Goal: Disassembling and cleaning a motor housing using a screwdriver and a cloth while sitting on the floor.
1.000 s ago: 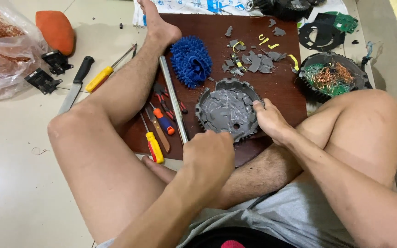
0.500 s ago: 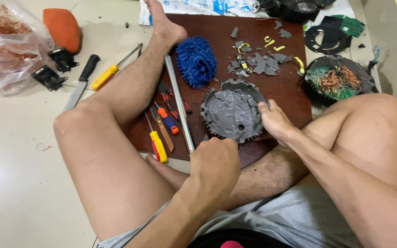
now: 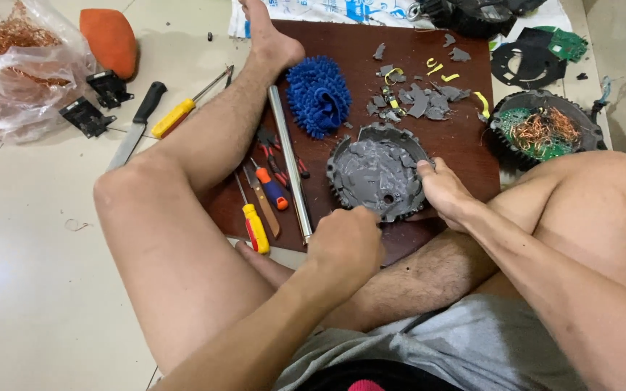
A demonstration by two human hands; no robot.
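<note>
Your left hand [image 3: 345,242] is curled into a fist at the six o'clock edge of the grey round casing [image 3: 378,174]. Your right hand [image 3: 443,192] grips its three o'clock rim. The casing sits on the brown board [image 3: 465,137], blue brush [image 3: 318,94] at eleven o'clock.

Blue mop head [image 3: 318,94], steel rod [image 3: 288,161], yellow screwdriver [image 3: 256,226], copper wire bag [image 3: 19,65]

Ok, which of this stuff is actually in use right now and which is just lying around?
In use:
left hand
right hand
grey round casing
wooden board

Lying about:
blue mop pad
metal tube
screwdrivers
knife
bag of copper wire
</note>
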